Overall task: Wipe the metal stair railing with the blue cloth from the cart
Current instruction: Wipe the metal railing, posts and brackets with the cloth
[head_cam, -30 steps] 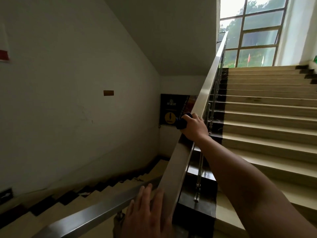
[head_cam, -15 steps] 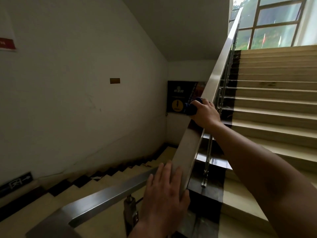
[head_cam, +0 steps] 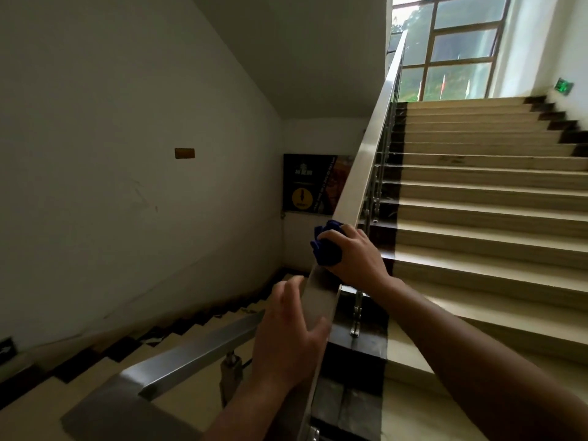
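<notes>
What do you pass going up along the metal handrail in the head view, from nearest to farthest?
left hand resting on the handrail → right hand gripping the bunched blue cloth → long bare stretch of rail rising beside the stairs → window at the top.

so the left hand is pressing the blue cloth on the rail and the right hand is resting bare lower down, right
Not quite: the hands are swapped. In the head view the right hand presses the blue cloth on the rail, and the left hand rests bare lower down.
</notes>
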